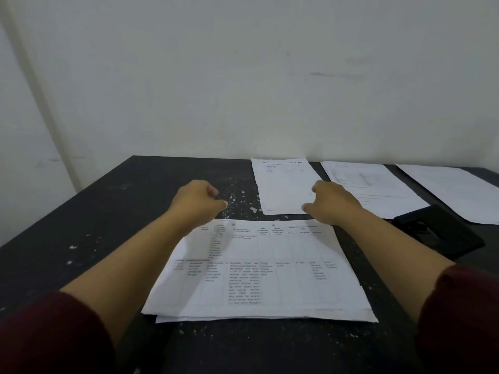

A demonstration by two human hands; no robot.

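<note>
A small stack of printed sheets with tables lies on the black table in front of me. My left hand hovers over the stack's far left corner, fingers curled into a loose fist that holds nothing. My right hand hovers above the stack's far right corner, at the near right edge of a single printed sheet. Its fingers are bent and its thumb stands apart, with nothing between them. Dark red sleeves cover both upper forearms.
Two more sheets lie at the back right, one beside the single sheet and one at the far right edge. A black hole punch-like device sits right of my right forearm. A white wall stands behind the table, whose surface is speckled with white flecks.
</note>
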